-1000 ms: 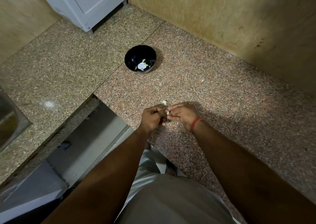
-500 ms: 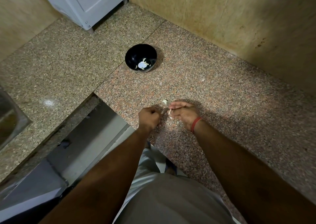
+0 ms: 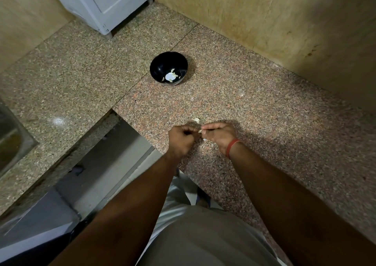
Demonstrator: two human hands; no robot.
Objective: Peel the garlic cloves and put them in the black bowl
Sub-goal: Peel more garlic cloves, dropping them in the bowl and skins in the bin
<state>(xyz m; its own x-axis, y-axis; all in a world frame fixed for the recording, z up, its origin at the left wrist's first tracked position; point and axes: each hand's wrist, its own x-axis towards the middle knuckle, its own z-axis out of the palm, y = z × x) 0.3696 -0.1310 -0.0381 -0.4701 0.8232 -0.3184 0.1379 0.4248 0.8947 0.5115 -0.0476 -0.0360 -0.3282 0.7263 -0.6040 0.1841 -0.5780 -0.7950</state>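
Observation:
The black bowl [image 3: 168,68] stands on the granite counter beyond my hands, with several pale peeled cloves lying in its bottom. My right hand [image 3: 218,135], a red band at the wrist, pinches a small pale garlic clove [image 3: 201,131] between thumb and fingertips. My left hand [image 3: 182,138] is curled into a fist just left of it, close to the clove; whether it holds any skin is hidden. A loose garlic piece [image 3: 197,120] lies on the counter just beyond my hands.
The granite counter [image 3: 264,113] ends in an inner corner edge to the left of my hands, with a drop to the floor. A steel sink [image 3: 12,139] sits at far left. A white cabinet [image 3: 105,3] and tiled walls bound the back.
My left hand pulled away from the clove to the left half a second ago and has come back close to my right hand. The bowl has not moved.

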